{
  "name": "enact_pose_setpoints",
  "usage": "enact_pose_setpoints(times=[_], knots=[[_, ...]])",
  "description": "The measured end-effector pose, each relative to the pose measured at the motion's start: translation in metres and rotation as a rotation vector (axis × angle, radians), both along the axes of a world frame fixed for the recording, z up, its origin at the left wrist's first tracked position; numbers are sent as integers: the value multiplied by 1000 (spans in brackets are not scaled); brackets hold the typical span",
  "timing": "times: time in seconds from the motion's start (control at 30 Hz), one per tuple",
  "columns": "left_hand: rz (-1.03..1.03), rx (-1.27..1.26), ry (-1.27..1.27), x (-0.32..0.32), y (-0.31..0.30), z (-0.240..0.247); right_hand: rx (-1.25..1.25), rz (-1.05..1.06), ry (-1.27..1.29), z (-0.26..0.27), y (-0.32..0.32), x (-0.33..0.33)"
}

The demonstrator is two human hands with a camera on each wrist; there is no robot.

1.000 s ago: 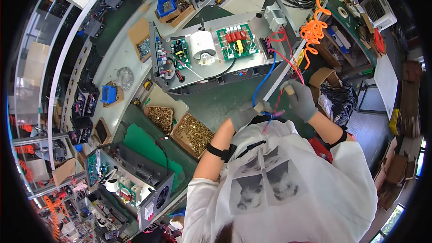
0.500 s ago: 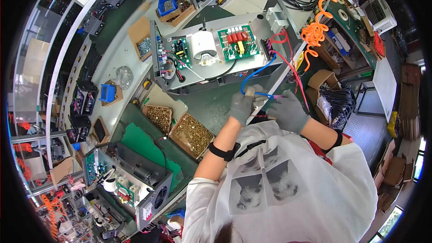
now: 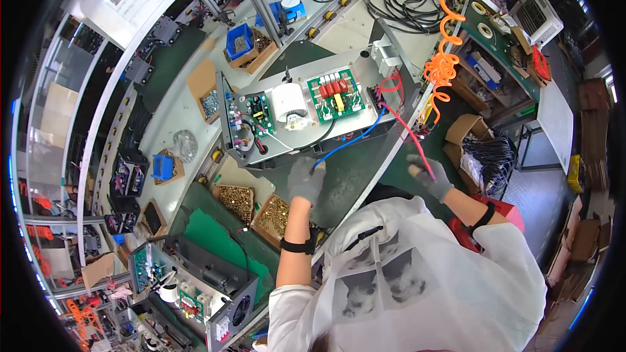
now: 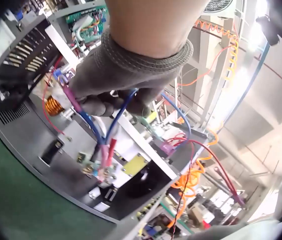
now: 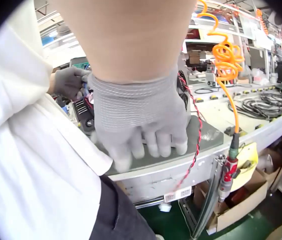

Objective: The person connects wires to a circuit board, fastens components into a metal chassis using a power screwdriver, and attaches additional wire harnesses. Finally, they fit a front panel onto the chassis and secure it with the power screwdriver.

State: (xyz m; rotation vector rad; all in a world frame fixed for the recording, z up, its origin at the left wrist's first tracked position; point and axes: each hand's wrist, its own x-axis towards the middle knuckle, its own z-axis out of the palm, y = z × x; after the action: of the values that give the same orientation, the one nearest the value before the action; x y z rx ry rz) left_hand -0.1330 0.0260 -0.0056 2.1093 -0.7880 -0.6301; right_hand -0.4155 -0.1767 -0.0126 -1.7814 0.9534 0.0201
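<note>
My gloved left hand (image 3: 305, 181) grips a blue cable (image 3: 352, 142) at the front edge of an open metal chassis (image 3: 385, 140). In the left wrist view, the cable's purple-sleeved end (image 4: 72, 99) sticks out by the fingers. Inside the chassis are a white cylinder (image 3: 285, 101) and a green circuit board (image 3: 318, 105). My gloved right hand (image 3: 432, 179) hangs off the bench's front edge with fingers loosely extended. The red cable (image 3: 411, 133) from the chassis overlaps that hand in the head view. A twisted red-black wire (image 5: 197, 135) dangles beside it in the right wrist view.
Boxes of brass-coloured screws (image 3: 235, 201) sit left of my left hand. A second open chassis (image 3: 242, 280) stands at the lower left. An orange coiled hose (image 3: 441, 70) hangs on the right, carrying a red-bodied tool (image 5: 228, 172). Black cable (image 3: 398, 16) lies coiled at the back.
My hands, together at the blue cable half a second ago, have parted. The left moved left and toward the chassis with the cable; the right drew back to the right.
</note>
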Motion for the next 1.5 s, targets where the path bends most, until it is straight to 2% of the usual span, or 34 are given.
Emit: enact_pose_setpoints(times=[0.03, 0.07, 0.13, 0.17, 0.2, 0.23, 0.3, 0.33, 0.37, 0.4, 0.43, 0.47, 0.53, 0.57, 0.6, 0.63, 0.67, 0.73, 0.77, 0.87, 0.93, 1.0, 1.03, 1.13, 1.17, 1.23, 1.33, 1.43, 1.5], knots=[[-160, 228, -331, 1, 1, 11, 289, -241, -342, 23, 7, 13], [-159, 232, -337, -1, 0, 14, 294, -240, -348, 36, 9, 21], [-374, 492, -107, -15, -8, 15, -72, -131, -543, 57, 10, 35], [-461, 546, -80, -23, -14, 16, -70, -138, -550, 72, 14, 47], [-545, 596, -51, -34, -22, 16, -441, -210, -548, 92, 19, 66], [-556, 452, -80, -44, -20, -4, -811, -277, -530, 106, 24, 83], [-637, 430, -73, -60, -31, -15, -1061, -203, -434, 119, 30, 114], [-714, 406, -60, -67, -35, -18, -1041, -47, -447, 111, 34, 129], [-710, 403, -60, -73, -37, -20, -882, 339, -317, 89, 38, 135], [-682, 386, -90, -78, -36, -21, -915, 453, -372, 91, 51, 148], [-654, 369, -121, -80, -34, -22, -967, 702, -224, 76, 56, 156], [-650, 368, -121, -79, -30, -26, -969, 705, -226, 66, 57, 150], [-657, 431, -115, -71, -22, -42, -666, 860, -179, 61, 56, 133], [-647, 432, -110, -68, -14, -62, -665, 706, -342, 62, 54, 122], [-554, 262, -18, -67, -3, -88, -653, 545, -496, 66, 52, 107], [-460, 92, 70, -67, 5, -102, -612, 438, -500, 59, 46, 88], [-455, 94, 76, -67, 13, -97, -573, 330, -502, 52, 39, 67], [-373, 203, 196, -68, 30, -64, -471, -99, -252, 47, 34, 32], [-367, 229, 208, -70, 36, -48, -450, -244, -176, 30, 19, 14], [-312, 169, 218, -77, 66, -72, -421, -537, 167, -66, -53, -40], [-237, 215, 145, -80, 81, -67, -433, -527, 334, -98, -92, -46], [-138, 279, 155, -87, 98, -68, -664, -433, 432, -111, -108, -21], [-61, 328, 168, -92, 106, -68, -489, -317, 338, -102, -113, -9], [136, 291, 225, -108, 123, -64, -174, -483, -222, -217, -163, -7], [229, 264, 249, -116, 126, -67, -225, -479, -182, -222, -168, -4], [310, 230, 272, -127, 125, -64, -362, -485, -16, -199, -167, 7], [347, 226, 298, -133, 107, -48, -655, -260, 180, -159, -165, 10], [305, 261, 301, -136, 77, -10, -544, -327, -59, -108, -154, -9], [233, 198, 289, -142, 58, -12, -443, -296, -202, -56, -142, -26]])
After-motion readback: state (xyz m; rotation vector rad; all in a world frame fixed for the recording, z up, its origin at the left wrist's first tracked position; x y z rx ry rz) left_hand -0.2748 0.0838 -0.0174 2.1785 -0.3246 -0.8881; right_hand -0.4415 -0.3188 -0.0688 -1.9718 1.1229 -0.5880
